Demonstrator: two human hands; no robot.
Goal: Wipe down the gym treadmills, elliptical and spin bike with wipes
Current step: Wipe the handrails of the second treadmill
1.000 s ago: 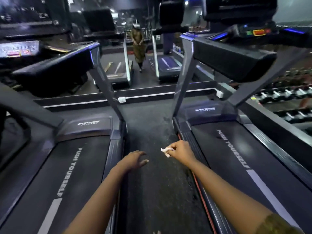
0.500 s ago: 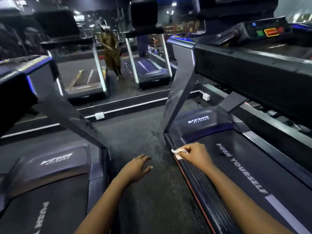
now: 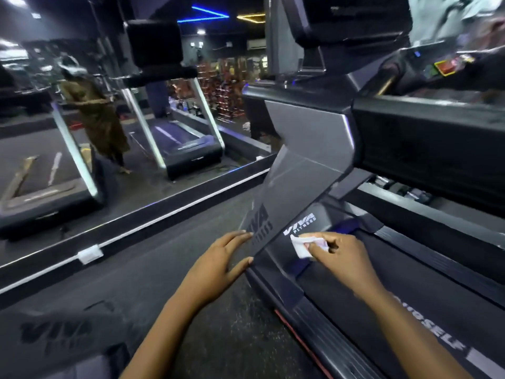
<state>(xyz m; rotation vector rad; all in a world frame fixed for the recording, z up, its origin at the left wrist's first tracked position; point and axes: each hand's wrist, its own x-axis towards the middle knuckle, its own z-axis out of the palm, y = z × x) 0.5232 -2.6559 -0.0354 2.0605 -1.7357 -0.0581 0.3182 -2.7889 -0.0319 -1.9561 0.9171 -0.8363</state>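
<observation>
A dark treadmill [image 3: 426,305] fills the right side, its belt printed with white lettering. My right hand [image 3: 343,259] pinches a small white wipe [image 3: 302,246] and presses it on the motor cover [image 3: 276,255], just below the white VIVA FITNESS logo. My left hand [image 3: 218,265] is empty with fingers apart, its fingertips resting against the base of the grey slanted upright [image 3: 297,170]. The console [image 3: 442,69] sits above at the upper right, blurred.
A second treadmill's motor cover [image 3: 60,337] shows at the lower left. A strip of dark rubber floor [image 3: 191,233] runs between the machines. A wall mirror [image 3: 114,127] ahead reflects treadmills and a standing person; a white socket box [image 3: 90,255] sits on its baseboard.
My view has moved forward and to the right. My right hand carried the wipe from the side rail up onto the motor cover. My left hand reached to the upright's base.
</observation>
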